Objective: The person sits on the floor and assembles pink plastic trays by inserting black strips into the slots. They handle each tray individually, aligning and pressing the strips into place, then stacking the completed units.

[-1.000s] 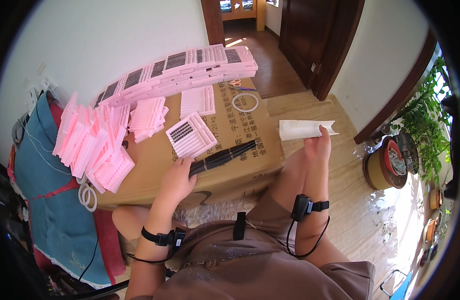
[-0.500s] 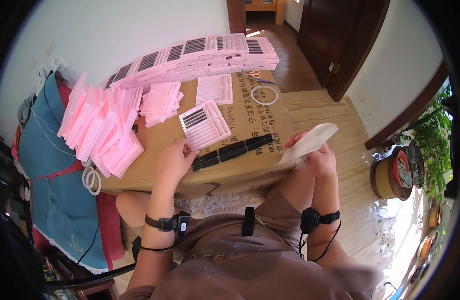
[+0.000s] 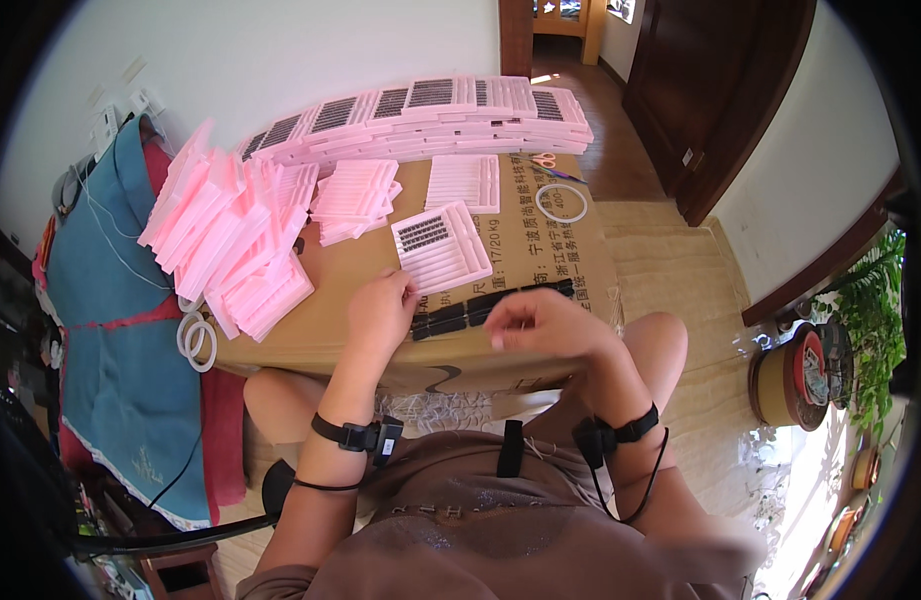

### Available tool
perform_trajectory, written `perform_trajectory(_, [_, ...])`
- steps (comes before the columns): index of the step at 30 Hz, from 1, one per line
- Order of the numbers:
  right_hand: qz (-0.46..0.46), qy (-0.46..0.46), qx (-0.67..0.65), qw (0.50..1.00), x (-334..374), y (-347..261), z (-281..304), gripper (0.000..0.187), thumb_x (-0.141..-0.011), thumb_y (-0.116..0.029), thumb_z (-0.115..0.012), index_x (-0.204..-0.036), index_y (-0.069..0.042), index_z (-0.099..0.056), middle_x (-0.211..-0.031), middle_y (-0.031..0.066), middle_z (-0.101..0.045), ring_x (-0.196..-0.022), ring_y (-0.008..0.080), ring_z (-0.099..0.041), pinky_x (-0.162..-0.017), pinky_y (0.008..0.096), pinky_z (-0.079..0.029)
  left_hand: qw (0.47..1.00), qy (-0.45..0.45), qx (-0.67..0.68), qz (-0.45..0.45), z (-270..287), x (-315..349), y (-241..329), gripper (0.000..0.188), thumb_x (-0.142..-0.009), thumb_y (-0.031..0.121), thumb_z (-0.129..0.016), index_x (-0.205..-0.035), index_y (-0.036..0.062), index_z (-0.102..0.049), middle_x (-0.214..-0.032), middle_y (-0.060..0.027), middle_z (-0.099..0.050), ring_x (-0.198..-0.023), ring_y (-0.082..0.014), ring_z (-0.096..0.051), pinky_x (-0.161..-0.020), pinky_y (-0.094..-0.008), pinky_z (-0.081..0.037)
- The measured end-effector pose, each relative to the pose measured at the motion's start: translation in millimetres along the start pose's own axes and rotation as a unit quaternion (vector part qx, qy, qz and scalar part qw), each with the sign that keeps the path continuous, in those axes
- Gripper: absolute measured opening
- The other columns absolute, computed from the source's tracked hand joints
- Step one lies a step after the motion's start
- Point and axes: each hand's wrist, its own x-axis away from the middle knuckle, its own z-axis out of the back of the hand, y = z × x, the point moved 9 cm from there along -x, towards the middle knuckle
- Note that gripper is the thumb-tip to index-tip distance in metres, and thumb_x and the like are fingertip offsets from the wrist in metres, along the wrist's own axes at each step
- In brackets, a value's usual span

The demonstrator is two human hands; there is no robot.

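A pink tray (image 3: 442, 248) with rows of black lash clusters in its upper part lies in front of me on a cardboard box. My left hand (image 3: 382, 305) is at its near left corner, thumb and fingers pinched together; what they hold, if anything, is hidden. My right hand (image 3: 545, 322) hovers over the near edge of the box, fingers loosely bent and apart, with nothing seen in them. Below the tray lie black strips (image 3: 458, 318) in a slanting row, partly covered by the right hand.
The cardboard box (image 3: 355, 268) also carries a tray without lashes (image 3: 462, 183), a small pile of pink trays (image 3: 352, 200), a leaning heap (image 3: 225, 230) and long stacks (image 3: 420, 125) at the back. Scissors (image 3: 546, 163), a white ring (image 3: 562, 203) and more rings (image 3: 196, 342) lie near its edges.
The pale sheet has left my right hand, which has moved left over the black strips. My left hand stays by the tray's corner. The whole view has shifted slightly.
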Motion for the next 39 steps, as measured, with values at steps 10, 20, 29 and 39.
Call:
perform_trajectory(10, [-0.090,0.231,-0.135,0.959,-73,40,64,0.032,-0.103,-0.016,-0.060,-0.127,0.003,-0.068,-0.082,0.0021,-0.066,-0.066,0.0072,-0.058,-0.060,0.0219,-0.048,0.988,0.142,0.018,-0.063,25,5,33,0.013,-0.086,0.016,-0.078,-0.095,0.0100,-0.070,-0.091,-0.0075,-0.068,-0.075,-0.0289,-0.069,-0.065,-0.0400,-0.054])
perform_trajectory(20, [-0.102,0.381,-0.084,0.915,-155,91,188,0.028,-0.096,-0.016,-0.057,-0.108,0.001,-0.075,-0.073,0.0077,-0.071,-0.062,0.0144,-0.064,-0.061,0.0291,-0.052,0.991,0.100,0.090,-0.026,14,13,0,0.031,-0.085,0.022,-0.082,-0.110,0.0082,-0.073,-0.091,-0.0079,-0.069,-0.071,-0.0219,-0.069,-0.066,-0.0348,-0.055])
perform_trajectory(29, [-0.051,0.498,0.166,0.850,-110,84,251,0.026,-0.091,-0.020,-0.072,-0.105,0.001,-0.077,-0.085,0.0081,-0.076,-0.073,0.0162,-0.070,-0.073,0.0323,-0.055,0.987,-0.011,0.117,-0.106,0,31,36,0.035,-0.081,0.023,-0.084,-0.109,0.0065,-0.073,-0.104,-0.0096,-0.068,-0.104,-0.0313,-0.062,-0.088,-0.0415,-0.053])
perform_trajectory(39, [-0.092,0.444,0.362,0.814,-94,83,282,0.017,-0.088,-0.020,-0.071,-0.097,-0.006,-0.078,-0.092,0.0149,-0.075,-0.085,0.0314,-0.072,-0.078,0.0419,-0.056,0.989,-0.012,0.133,-0.061,-16,15,13,0.031,-0.078,0.011,-0.083,-0.106,0.0057,-0.073,-0.101,-0.0125,-0.068,-0.102,-0.0354,-0.061,-0.089,-0.0430,-0.052])
